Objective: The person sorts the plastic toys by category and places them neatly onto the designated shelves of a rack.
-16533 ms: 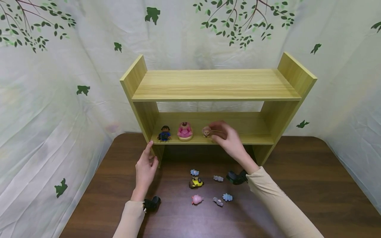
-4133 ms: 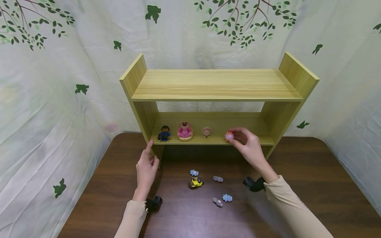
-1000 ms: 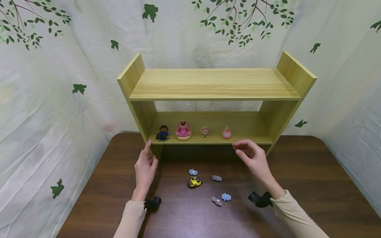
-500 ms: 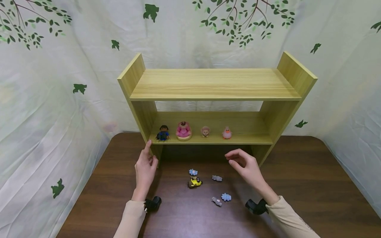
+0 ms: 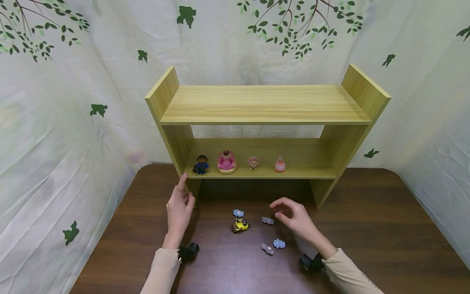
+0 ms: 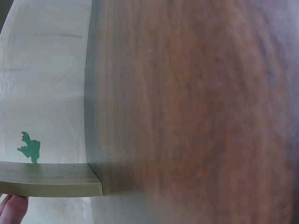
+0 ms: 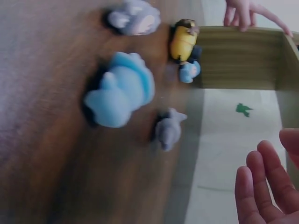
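Gray toy (image 5: 267,220) lies on brown table (image 5: 385,228), curtain (image 5: 213,53) behind.

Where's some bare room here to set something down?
Top shelf, between its side panels; lower shelf, right of the pink bird figure; table, right of the shelf unit. Crowded: yellow toy with a blue figure close behind; gray figure by the right hand.

No readable text, labels, brands, numbers or signs in view.
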{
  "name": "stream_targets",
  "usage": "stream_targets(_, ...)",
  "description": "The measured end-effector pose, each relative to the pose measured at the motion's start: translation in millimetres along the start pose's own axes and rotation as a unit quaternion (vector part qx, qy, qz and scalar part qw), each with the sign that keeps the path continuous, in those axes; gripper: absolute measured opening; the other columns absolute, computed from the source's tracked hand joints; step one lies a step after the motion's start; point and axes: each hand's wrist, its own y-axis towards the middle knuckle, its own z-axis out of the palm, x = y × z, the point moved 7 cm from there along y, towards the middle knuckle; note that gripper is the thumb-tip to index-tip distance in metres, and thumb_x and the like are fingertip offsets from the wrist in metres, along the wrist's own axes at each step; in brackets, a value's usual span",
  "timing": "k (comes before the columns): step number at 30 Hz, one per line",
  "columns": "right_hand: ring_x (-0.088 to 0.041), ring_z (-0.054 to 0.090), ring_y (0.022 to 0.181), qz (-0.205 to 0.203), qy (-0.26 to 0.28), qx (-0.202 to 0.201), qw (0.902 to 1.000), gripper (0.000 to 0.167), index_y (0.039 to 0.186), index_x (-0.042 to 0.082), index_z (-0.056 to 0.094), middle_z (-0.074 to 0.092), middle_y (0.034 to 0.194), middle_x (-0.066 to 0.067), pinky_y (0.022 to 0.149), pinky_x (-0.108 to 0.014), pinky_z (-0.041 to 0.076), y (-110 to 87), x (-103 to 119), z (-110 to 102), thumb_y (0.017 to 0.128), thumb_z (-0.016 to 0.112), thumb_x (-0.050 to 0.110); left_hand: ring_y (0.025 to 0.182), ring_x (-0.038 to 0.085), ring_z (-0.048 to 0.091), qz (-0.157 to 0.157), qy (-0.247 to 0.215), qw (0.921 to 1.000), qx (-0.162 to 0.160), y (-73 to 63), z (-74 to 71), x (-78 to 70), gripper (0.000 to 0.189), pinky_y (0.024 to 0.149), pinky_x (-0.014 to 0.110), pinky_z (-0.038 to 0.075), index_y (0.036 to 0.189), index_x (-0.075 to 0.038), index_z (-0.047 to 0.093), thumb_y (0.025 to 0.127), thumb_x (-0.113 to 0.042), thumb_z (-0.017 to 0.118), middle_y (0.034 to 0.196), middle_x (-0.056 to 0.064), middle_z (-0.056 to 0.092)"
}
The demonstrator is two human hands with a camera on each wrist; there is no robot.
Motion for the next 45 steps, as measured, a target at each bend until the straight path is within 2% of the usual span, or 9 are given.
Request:
stream_targets(5, -0.029, 0.063, 0.087, -0.001, 0.009, 0.019, 0.9998, 0.025, 0.103, 0.001, 0.065, 0.065, 0.099, -0.015, 0.074, -0.032, 0.052, -3.1, -12, 9, 0.081, 0.062, -0.009, 0.060, 0.018, 0.047, 0.001, 0.000, 1.0000, -0.001, -0.1, -0.1, 0.1, 0.079, 0.054, 0.038, 0.040, 0.146, -0.024, 0.039, 0.079, 0.015, 0.057, 0.079, 0.010, 0.048)
stream_targets(10, -0.026, 0.062, 0.097, 0.036, 0.007, 0.047, 0.9982, 0.026, 0.105, 0.002, 0.065, 0.065, 0.104, -0.008, 0.080, -0.039, 0.052, -4.4, -19, 16, 0.082, 0.062, -0.009, 0.060, 0.019, 0.048, 0.000, 0.000, 1.0000, 0.000, 0.0, -0.1, -0.3, 0.079, 0.054, 0.039, 0.041, 0.146, -0.024, 0.039, 0.080, 0.015, 0.057, 0.080, 0.010, 0.048)
stream_targets(17, -0.033, 0.061, 0.097, 0.062, 0.004, 0.071, 0.9955, 0.028, 0.108, 0.002, 0.065, 0.064, 0.105, -0.011, 0.081, -0.047, 0.050, -5.8, -26, 22, 0.082, 0.063, -0.010, 0.060, 0.019, 0.048, -0.004, -0.001, 1.0000, 0.000, 0.2, -0.2, -0.5, 0.078, 0.054, 0.039, 0.042, 0.145, -0.024, 0.039, 0.080, 0.015, 0.057, 0.080, 0.010, 0.048)
stream_targets(23, -0.026, 0.060, 0.098, 0.066, -0.023, 0.081, 0.9943, 0.028, 0.105, 0.006, 0.067, 0.063, 0.104, -0.004, 0.082, -0.042, 0.050, -5.2, -29, 27, 0.082, 0.064, -0.008, 0.060, 0.019, 0.048, -0.001, -0.001, 1.0000, -0.003, 0.1, -0.7, -0.5, 0.077, 0.054, 0.039, 0.042, 0.145, -0.023, 0.040, 0.079, 0.015, 0.057, 0.079, 0.010, 0.048)
stream_targets(30, -0.026, 0.059, 0.099, 0.059, -0.043, 0.103, 0.9920, 0.025, 0.103, 0.006, 0.068, 0.062, 0.107, -0.005, 0.081, -0.039, 0.050, -7.2, -31, 34, 0.082, 0.065, -0.007, 0.059, 0.017, 0.046, 0.000, -0.003, 1.0000, -0.002, 0.1, -0.1, -0.7, 0.078, 0.054, 0.038, 0.040, 0.145, -0.024, 0.040, 0.079, 0.014, 0.057, 0.078, 0.009, 0.047)
stream_targets(40, -0.018, 0.058, 0.087, 0.030, -0.068, 0.093, 0.9929, 0.025, 0.099, 0.005, 0.069, 0.062, 0.098, -0.004, 0.072, -0.031, 0.050, -7.5, -32, 38, 0.078, 0.065, -0.008, 0.059, 0.017, 0.046, 0.003, -0.001, 1.0000, -0.002, 0.2, 0.5, 0.2, 0.077, 0.053, 0.037, 0.040, 0.145, -0.023, 0.040, 0.080, 0.014, 0.057, 0.079, 0.009, 0.047)
stream_targets(45, -0.019, 0.057, 0.085, 0.065, -0.071, 0.111, 0.9892, 0.028, 0.100, 0.006, 0.069, 0.060, 0.097, -0.002, 0.072, -0.031, 0.049, -6.9, -36, 42, 0.077, 0.065, -0.010, 0.059, 0.017, 0.045, 0.005, 0.001, 1.0000, -0.002, 0.0, 0.0, -0.1, 0.078, 0.053, 0.037, 0.040, 0.145, -0.023, 0.039, 0.079, 0.014, 0.057, 0.079, 0.009, 0.047)
